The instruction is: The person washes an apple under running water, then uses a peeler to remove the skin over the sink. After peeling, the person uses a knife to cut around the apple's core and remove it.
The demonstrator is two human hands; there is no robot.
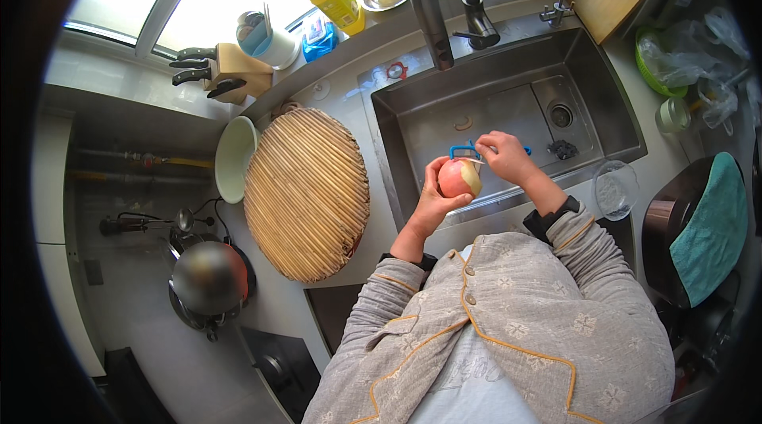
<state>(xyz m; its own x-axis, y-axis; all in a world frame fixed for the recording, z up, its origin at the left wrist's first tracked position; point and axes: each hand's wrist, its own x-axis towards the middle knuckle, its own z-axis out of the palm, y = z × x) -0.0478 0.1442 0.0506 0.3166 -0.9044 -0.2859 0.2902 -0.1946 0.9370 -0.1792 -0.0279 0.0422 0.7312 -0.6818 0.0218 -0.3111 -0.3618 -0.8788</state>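
Over the near edge of a steel sink (417, 120), my left hand (433, 201) grips a red apple (455, 179). A pale peeled patch shows along the apple's right side. My right hand (506, 153) is closed around a blue peeler (462, 151), its head resting against the top of the apple. Part of the peeler's handle is hidden by my fingers, with its blue end showing beyond them. A curl of peel (463, 123) lies on the sink floor behind my hands.
Left of the sink lies a round stalk-woven lid (306, 195), beside a pale green basin (235, 156). A dark faucet (437, 37) overhangs the sink. A glass bowl (615, 191) stands at its right front corner. A knife block (241, 73) is at the back left.
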